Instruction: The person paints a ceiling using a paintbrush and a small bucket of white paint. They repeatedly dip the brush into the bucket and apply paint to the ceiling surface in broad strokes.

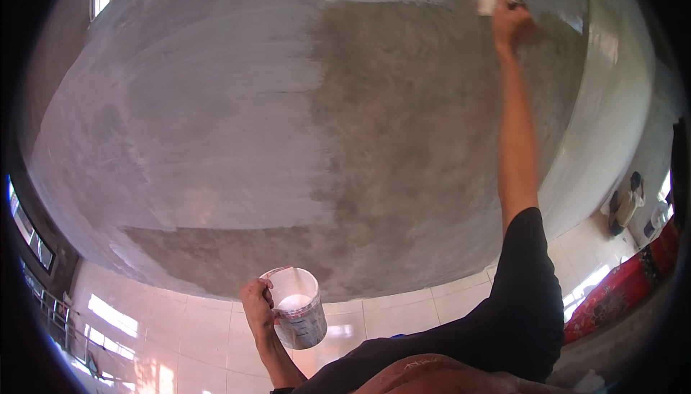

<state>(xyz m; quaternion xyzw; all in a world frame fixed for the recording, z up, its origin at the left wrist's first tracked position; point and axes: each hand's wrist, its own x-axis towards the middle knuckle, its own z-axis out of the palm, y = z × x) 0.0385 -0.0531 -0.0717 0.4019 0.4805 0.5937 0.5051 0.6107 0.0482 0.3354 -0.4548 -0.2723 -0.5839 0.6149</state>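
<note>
My right hand, blurred by motion, is raised at the upper right and closed round a paintbrush with a broad white head. The brush is up against the grey wall, close to the edge of a pale coated band along the top. Low in the view, my left hand grips a paint pail by its side. White paint shows inside it. Pale coating covers the wall's left part, while the middle and right are darker and bare.
Glossy light floor tiles run along the wall's foot. At the right lies red patterned fabric, and beyond it what looks like a crouching person. A pale adjoining wall curves down the right side.
</note>
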